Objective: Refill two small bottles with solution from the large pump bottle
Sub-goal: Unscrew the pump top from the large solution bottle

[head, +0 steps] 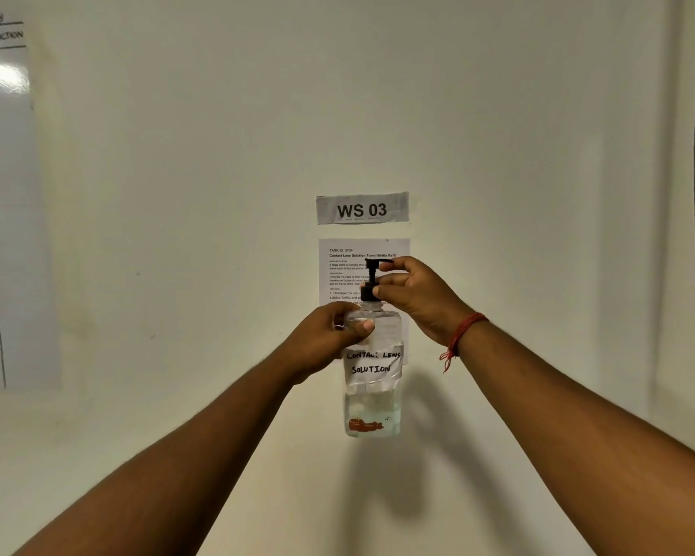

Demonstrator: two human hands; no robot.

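Two hands on the pump bottle (373,379): left hand (330,341) grips its smooth shoulder, right hand (412,292) pinches the black pump collar (368,292). Part full, clear plastic looks light but probably slippery; hold firmly up high.

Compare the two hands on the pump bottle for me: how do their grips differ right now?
The left hand wraps the clear shoulder of the pump bottle, just above its handwritten label; the right hand sits higher, its fingers curled round the black pump head. The left wrist is bare in view; the right wrist wears a red thread band. Both hands grip the same bottle, held up in front of the wall.
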